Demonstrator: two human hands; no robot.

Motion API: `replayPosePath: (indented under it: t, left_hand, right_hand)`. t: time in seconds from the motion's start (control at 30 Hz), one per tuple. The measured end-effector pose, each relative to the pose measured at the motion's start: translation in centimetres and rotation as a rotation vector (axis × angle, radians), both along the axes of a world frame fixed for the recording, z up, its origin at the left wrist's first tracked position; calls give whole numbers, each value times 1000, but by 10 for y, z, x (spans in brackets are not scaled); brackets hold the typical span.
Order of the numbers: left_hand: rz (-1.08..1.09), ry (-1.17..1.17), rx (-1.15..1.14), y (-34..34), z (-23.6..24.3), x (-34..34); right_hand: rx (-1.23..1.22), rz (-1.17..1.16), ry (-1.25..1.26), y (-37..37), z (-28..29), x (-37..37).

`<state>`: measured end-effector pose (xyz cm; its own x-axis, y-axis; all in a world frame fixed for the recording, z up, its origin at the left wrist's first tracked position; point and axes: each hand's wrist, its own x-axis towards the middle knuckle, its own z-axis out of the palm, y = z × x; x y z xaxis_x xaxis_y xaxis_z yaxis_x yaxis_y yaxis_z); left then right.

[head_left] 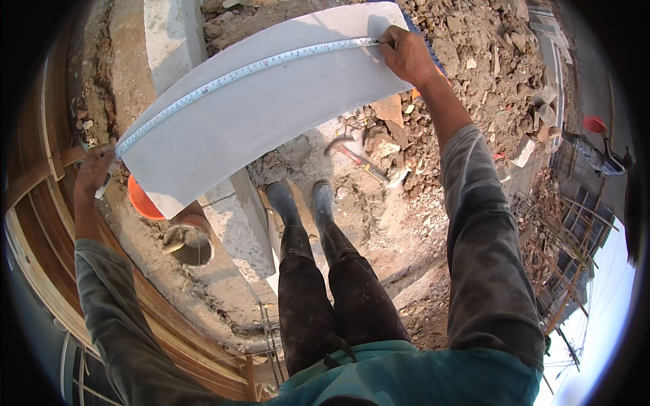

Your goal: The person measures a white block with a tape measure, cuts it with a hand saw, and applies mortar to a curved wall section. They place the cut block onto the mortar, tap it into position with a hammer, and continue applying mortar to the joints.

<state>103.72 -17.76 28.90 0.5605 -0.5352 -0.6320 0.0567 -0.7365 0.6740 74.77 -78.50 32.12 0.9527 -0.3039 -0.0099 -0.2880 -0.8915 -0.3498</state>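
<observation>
I see a grey slab (pixel 257 108) lying across a concrete block (pixel 233 223), with a tape (pixel 244 71) stretched along its far edge. My right hand (pixel 406 54) pinches the tape's end at the slab's right corner; my left hand (pixel 93 172) has its fingers closed on the tape at the left corner. An orange bucket (pixel 142 201) sits under the slab, a hammer (pixel 355 157) in rubble right of it, beyond my boots (pixel 301 201).
</observation>
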Motion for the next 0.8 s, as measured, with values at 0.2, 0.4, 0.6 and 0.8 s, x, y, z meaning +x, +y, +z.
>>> replayPosePath:
  t: [0.2,0.4,0.6,0.8]
  left_hand:
    - [-115,-50,187,-8,38,-25]
    - [-39,20,440,-46,86,-119]
    - [51,98,296,-4,71,-159]
    - [148,-168,358,-20,71,-111]
  right_hand:
    - [144,-55,62,17,10,-41]
    - [247,-192,59,23,20,-108]
    - [286,-216,-51,35,19,-119]
    - [204,-117,-187,17,1,-50]
